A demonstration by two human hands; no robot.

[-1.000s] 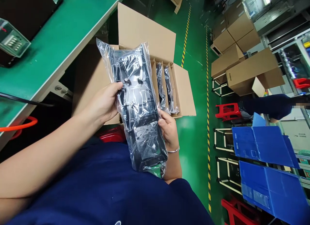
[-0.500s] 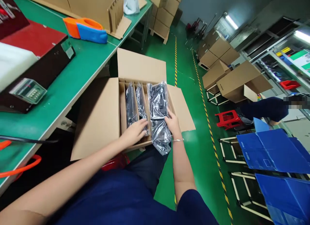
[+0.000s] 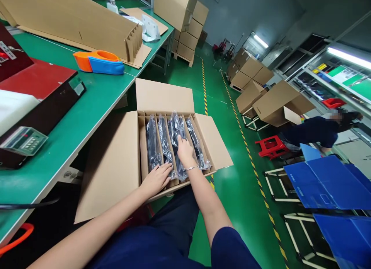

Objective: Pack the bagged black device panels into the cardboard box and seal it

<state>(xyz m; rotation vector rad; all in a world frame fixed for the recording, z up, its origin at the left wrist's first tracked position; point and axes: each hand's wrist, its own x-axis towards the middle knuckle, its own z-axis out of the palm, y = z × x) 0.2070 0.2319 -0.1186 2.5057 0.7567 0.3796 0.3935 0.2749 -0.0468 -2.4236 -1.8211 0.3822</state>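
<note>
An open cardboard box with its flaps spread sits in front of me. Upright cardboard dividers part several black items in clear plastic bags, among them one bagged item at the left and another at the right. My right hand grips the upper side of a bagged black item standing in a middle slot; its palm hides part of the bag. With fingers stretched out, my left hand rests over the near ends of the bags and dividers to the left.
The green table at the left carries a red and black machine, an orange and blue tape dispenser and folded cardboard. To the right are blue boxes, a red stool and a seated person.
My right hand has moved left and brought the bagged item from above the box's right side down into a middle slot. The right-hand bagged item now shows. The view has shifted.
</note>
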